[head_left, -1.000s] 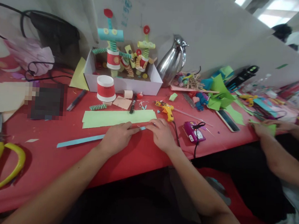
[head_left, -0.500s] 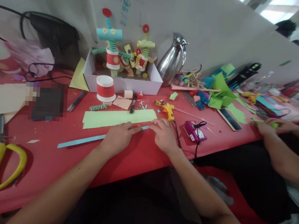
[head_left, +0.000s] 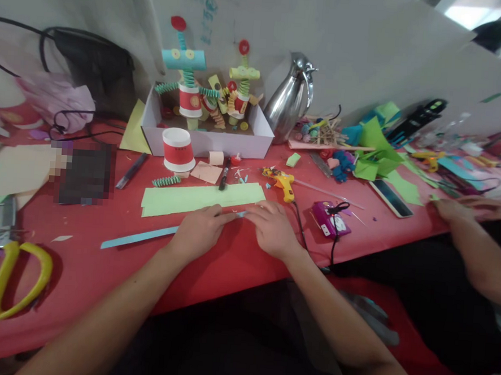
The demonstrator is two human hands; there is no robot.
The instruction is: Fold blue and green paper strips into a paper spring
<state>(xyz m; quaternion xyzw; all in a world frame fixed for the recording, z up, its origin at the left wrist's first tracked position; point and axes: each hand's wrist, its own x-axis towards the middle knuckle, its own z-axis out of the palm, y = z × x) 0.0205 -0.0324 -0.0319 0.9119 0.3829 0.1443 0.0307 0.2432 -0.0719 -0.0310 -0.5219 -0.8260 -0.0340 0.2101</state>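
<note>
A narrow blue paper strip [head_left: 139, 237] lies flat on the red table and runs under my left hand [head_left: 199, 229]. That hand is closed on the strip, thumb and fingers pressing it down. At the strip's other end, my right hand [head_left: 273, 228] pinches the paper with its fingertips. Only a short bit of blue shows between the two hands. Just beyond them lie pale green paper strips [head_left: 203, 199]. A yellow glue gun [head_left: 282, 184] rests past my right hand, and a green folded paper spring [head_left: 166, 181] sits behind the green strips.
Behind stands a white box [head_left: 211, 142] holding paper-cup figures, with a red-and-white paper cup [head_left: 178, 150] before it. A steel jug [head_left: 292, 99] is beside the box. Scissors [head_left: 19, 281] lie left; a purple box [head_left: 329, 219], phone [head_left: 391, 197] and another person's hand [head_left: 456, 211] are right.
My right hand has shifted slightly left towards my left hand, so less blue strip shows between them. The view has turned slightly left. The other person's hands on the right have moved too.
</note>
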